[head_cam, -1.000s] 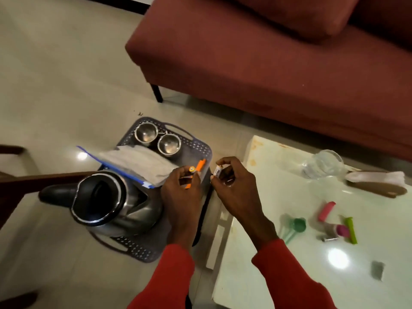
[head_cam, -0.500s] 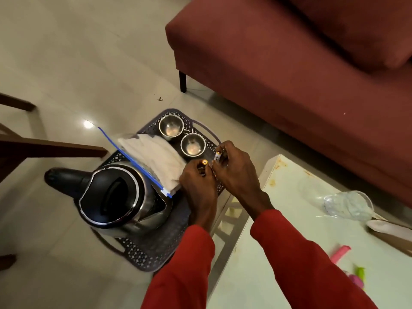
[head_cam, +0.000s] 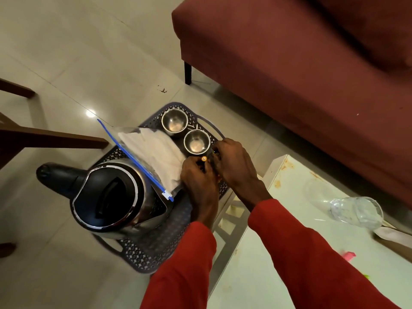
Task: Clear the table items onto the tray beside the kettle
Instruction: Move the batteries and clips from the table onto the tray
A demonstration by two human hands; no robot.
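Head view. Dark perforated tray point(head_cam: 156, 253) on the tiled floor point(head_cam: 66, 63), its right rim close beside the white table point(head_cam: 278, 253) edge.

On the tray: kettle point(head_cam: 111, 195), near-left portion, lid closed; zip bag point(head_cam: 153, 155) with blue seal strip, holding white cloth, leaning on the kettle; two steel cups point(head_cam: 174, 123) at the far end, side by side.

Left hand point(head_cam: 198, 175) above the tray's right half, fingers closed on a small orange-capped item point(head_cam: 203, 159), mostly hidden. Right hand point(head_cam: 234, 161) touching the left, just beside the nearer cup; fingers curled, contents not discernible.

On the table: clear glass point(head_cam: 356, 211) lying on its side near the far edge; pink item point(head_cam: 349, 255) at the right.

Maroon sofa point(head_cam: 301, 74) behind, a strip of open floor between it and the tray; wide bare floor to the left.
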